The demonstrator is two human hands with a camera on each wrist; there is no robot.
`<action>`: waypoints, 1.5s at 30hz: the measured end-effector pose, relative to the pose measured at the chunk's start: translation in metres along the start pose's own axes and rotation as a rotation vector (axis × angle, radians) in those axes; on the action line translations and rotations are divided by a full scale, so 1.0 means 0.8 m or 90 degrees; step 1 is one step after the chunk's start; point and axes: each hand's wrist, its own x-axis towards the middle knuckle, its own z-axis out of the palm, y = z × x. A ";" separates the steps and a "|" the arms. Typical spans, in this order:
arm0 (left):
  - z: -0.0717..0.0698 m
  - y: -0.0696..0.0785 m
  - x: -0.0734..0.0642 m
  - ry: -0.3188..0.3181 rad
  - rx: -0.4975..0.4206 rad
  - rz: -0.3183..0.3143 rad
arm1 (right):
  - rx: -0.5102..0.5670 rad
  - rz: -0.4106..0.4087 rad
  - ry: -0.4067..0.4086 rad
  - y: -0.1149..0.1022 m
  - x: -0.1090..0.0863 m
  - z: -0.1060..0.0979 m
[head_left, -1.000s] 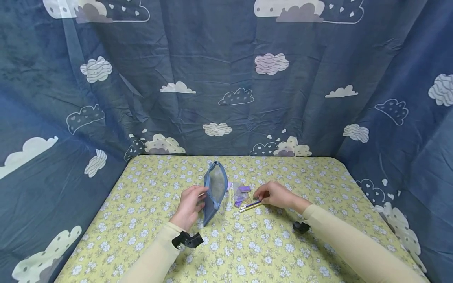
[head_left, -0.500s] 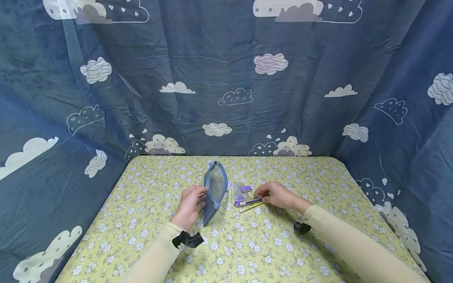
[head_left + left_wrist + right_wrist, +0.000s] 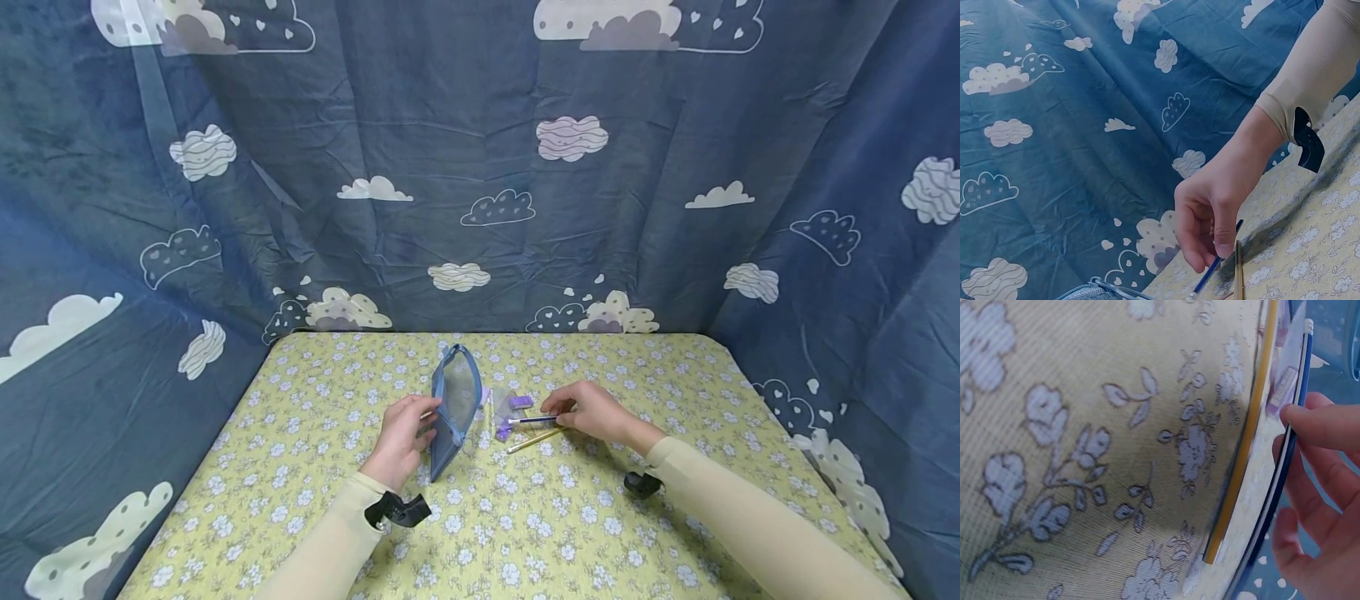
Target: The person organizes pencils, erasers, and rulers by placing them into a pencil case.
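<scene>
My left hand (image 3: 402, 435) grips a blue mesh zip pouch (image 3: 460, 393) by its side, and the pouch's mouth gapes. My right hand (image 3: 591, 412) pinches a dark blue pencil (image 3: 531, 420) between thumb and fingers. In the right wrist view this blue pencil (image 3: 1295, 406) shows a white stripe and a white end cap. A yellow pencil (image 3: 534, 441) lies on the table just below it, apart from the fingers. Behind the blue pencil's tip sits a purple eraser (image 3: 521, 402).
Between the pouch and the right hand lie a clear plastic piece (image 3: 503, 403) and small purple items (image 3: 502, 433), too small to tell apart. A yellow floral cloth (image 3: 600, 517) covers the table. Dark blue cloud-print curtains (image 3: 420, 233) stand around its back and sides.
My right hand has picked the blue pencil off the yellow one, raising it slightly and moving it away. The yellow pencil stays on the table. My left hand and the pouch hold still.
</scene>
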 end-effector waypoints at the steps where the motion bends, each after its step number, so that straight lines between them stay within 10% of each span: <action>1: 0.000 0.000 0.001 0.001 0.000 0.000 | 0.007 0.001 0.000 -0.001 0.000 -0.001; 24: -0.001 -0.002 0.001 0.003 -0.011 -0.002 | 0.090 0.013 -0.022 -0.006 0.009 -0.010; 45: -0.005 -0.002 0.004 -0.004 0.009 0.005 | 0.377 0.105 -0.031 -0.027 0.018 -0.010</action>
